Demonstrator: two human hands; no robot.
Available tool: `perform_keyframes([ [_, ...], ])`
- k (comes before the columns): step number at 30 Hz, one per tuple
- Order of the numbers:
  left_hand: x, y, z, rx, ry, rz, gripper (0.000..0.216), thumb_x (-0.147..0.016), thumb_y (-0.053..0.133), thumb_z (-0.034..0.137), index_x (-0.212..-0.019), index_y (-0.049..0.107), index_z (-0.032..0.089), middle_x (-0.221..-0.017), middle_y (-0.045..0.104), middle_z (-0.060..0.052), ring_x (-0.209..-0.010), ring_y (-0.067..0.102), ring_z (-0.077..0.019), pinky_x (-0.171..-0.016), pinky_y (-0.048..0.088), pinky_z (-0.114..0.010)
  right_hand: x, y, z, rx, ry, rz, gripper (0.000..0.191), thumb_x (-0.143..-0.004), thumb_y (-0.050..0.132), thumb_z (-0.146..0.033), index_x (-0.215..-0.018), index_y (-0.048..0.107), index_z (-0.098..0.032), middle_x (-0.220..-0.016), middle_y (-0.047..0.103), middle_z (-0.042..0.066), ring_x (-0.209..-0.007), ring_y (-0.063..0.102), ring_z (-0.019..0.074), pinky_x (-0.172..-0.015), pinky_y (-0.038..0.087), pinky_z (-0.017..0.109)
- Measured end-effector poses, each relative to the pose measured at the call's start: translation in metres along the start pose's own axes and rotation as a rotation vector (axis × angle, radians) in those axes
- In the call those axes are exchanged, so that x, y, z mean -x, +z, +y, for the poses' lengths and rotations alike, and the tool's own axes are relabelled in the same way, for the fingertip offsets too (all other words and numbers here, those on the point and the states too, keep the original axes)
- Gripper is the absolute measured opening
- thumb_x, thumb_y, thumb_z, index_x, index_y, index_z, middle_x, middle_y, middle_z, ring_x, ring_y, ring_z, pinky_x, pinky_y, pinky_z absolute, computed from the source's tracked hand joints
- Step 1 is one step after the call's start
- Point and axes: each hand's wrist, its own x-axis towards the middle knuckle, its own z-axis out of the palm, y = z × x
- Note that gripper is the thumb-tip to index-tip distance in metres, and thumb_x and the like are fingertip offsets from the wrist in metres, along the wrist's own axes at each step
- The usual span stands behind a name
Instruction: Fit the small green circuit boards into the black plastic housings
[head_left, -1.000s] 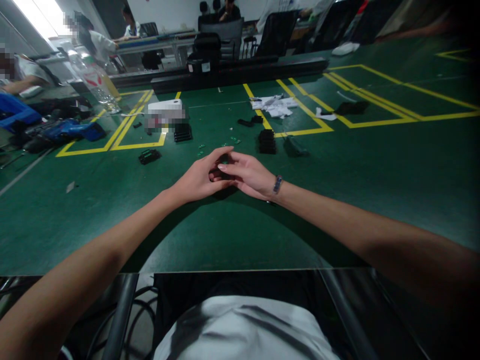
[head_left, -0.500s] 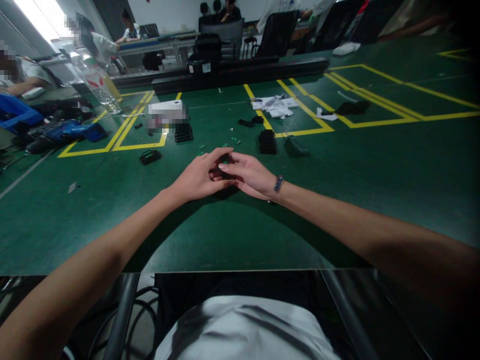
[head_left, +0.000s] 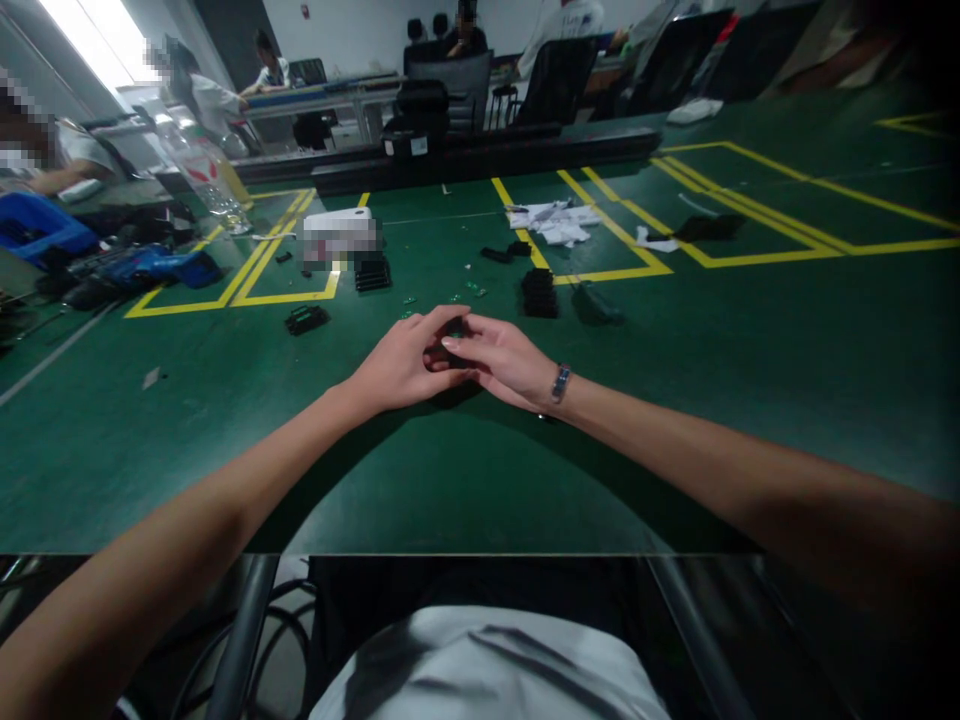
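Observation:
My left hand [head_left: 401,358] and my right hand [head_left: 511,358] meet just above the table, fingertips together and fingers curled. Between them is something small and dark with a hint of green, mostly covered by the fingers, so I cannot make out its kind. My right thumb presses toward it from the right, while my left fingers and thumb close round it from the left. A wristband [head_left: 560,383] circles my right wrist. Just beyond the hands lie several small green circuit boards [head_left: 474,289]. A stack of black plastic cases [head_left: 538,293] stands to their right.
Another black stack [head_left: 372,273] and a black piece with green boards [head_left: 306,319] lie left. Behind are a white box [head_left: 337,228], crumpled white paper [head_left: 559,220], a clear bottle [head_left: 206,175] and a blue tool [head_left: 161,268]. A long black bar [head_left: 487,155] crosses the far side; people sit beyond.
The view has tilted slightly, shifting everything a little down and right in the picture. Both hands keep nearly the same hold on the small dark thing.

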Motion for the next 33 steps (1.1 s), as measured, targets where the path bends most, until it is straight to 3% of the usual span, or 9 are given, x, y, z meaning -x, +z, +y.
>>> perform_keyframes([
  [4,-0.002,-0.005,-0.002,-0.004,0.002,-0.01,0.075,-0.084,0.074,0.047,-0.145,0.042,0.02,-0.122,0.066,-0.011,-0.101,0.066,-0.0246,-0.087,0.051,-0.035,-0.005,-0.001,-0.007,0.026,0.021,-0.034,0.022,-0.086,0.068,-0.008,-0.106,0.068,-0.016,-0.105,0.074,0.005,-0.086,0.073,0.0137,-0.085,0.06,0.03],
  [9,-0.025,-0.011,-0.017,0.077,0.002,-0.033,0.076,-0.086,0.072,0.041,-0.149,0.035,0.02,-0.115,0.068,-0.009,-0.088,0.069,-0.0186,-0.075,0.052,-0.027,-0.029,-0.011,-0.022,0.073,0.009,-0.074,0.022,-0.085,0.071,-0.013,-0.106,0.067,-0.017,-0.103,0.074,0.004,-0.09,0.072,0.0153,-0.093,0.059,0.035],
  [14,-0.048,0.001,-0.041,0.163,-0.036,0.007,0.08,-0.084,0.073,0.038,-0.151,0.033,0.021,-0.092,0.066,-0.001,-0.069,0.064,-0.0128,-0.062,0.049,-0.023,-0.052,-0.028,-0.021,0.055,-0.023,0.032,0.029,-0.084,0.074,-0.017,-0.111,0.065,-0.022,-0.097,0.073,0.002,-0.083,0.072,0.0157,-0.084,0.061,0.034],
  [19,-0.06,0.009,-0.056,0.211,-0.075,-0.067,0.081,-0.084,0.072,0.047,-0.151,0.034,0.022,-0.08,0.064,0.001,-0.066,0.065,-0.0148,-0.059,0.049,-0.023,-0.062,-0.04,-0.019,-0.001,0.052,0.086,0.028,-0.083,0.076,-0.018,-0.108,0.065,-0.021,-0.097,0.073,0.005,-0.084,0.073,0.0171,-0.079,0.062,0.032],
  [23,-0.074,0.009,-0.07,0.238,-0.075,-0.045,0.083,-0.081,0.076,0.052,-0.148,0.038,0.023,-0.08,0.065,0.001,-0.063,0.063,-0.014,-0.057,0.05,-0.024,-0.078,-0.045,-0.023,-0.018,0.047,0.099,0.028,-0.083,0.076,-0.017,-0.108,0.064,-0.02,-0.095,0.074,0.005,-0.084,0.073,0.0176,-0.078,0.062,0.032],
  [27,-0.083,0.009,-0.084,0.232,-0.097,0.011,0.076,-0.083,0.075,0.046,-0.146,0.04,0.022,-0.084,0.067,0.0,-0.065,0.065,-0.0136,-0.058,0.05,-0.022,-0.095,-0.05,-0.024,-0.052,0.007,0.102,0.028,-0.082,0.077,-0.017,-0.106,0.063,-0.021,-0.091,0.074,0.002,-0.08,0.073,0.0162,-0.078,0.061,0.03],
  [33,-0.08,0.008,-0.085,0.183,-0.093,-0.034,0.075,-0.084,0.073,0.047,-0.147,0.042,0.021,-0.092,0.07,-0.003,-0.071,0.067,-0.0143,-0.06,0.051,-0.021,-0.094,-0.053,-0.024,-0.067,0.07,0.094,0.03,-0.082,0.077,-0.018,-0.108,0.063,-0.02,-0.09,0.074,0.003,-0.08,0.073,0.0166,-0.078,0.061,0.031],
])
